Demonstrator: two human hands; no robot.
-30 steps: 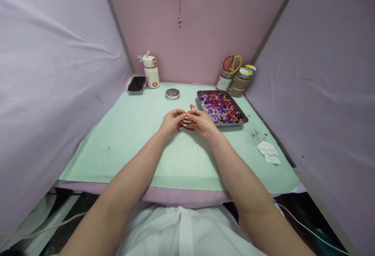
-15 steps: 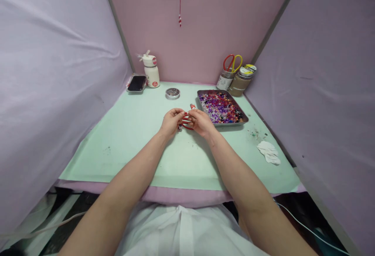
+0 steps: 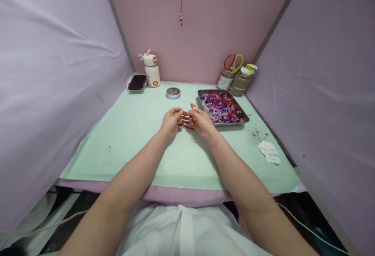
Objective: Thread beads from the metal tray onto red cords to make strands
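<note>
Close together over the middle of the table, both my hands pinch a looped red cord (image 3: 187, 127). My left hand (image 3: 170, 122) has thumb and forefinger closed on its left part. A few small dark and clear beads (image 3: 180, 126) show just below those fingertips. My right hand (image 3: 202, 122) is closed around the right side of the loops, its fingertips nearly meeting the left ones. A short red-and-white piece (image 3: 193, 106) sticks up beyond the right fingers; whether it joins the cord is hidden.
A metal tray (image 3: 247, 120) of mixed beads lies right of my hands. Behind are a round dish (image 3: 173, 93), a white bottle (image 3: 152, 72), a phone (image 3: 137, 82), a jar with red- and yellow-handled scissors (image 3: 225, 81) and a lidded jar (image 3: 241, 84). A crumpled white cloth (image 3: 268, 152) lies right.
My hands stay almost in place with only a slight shift of the left fingertips on the cord. The whole view has moved a little.
</note>
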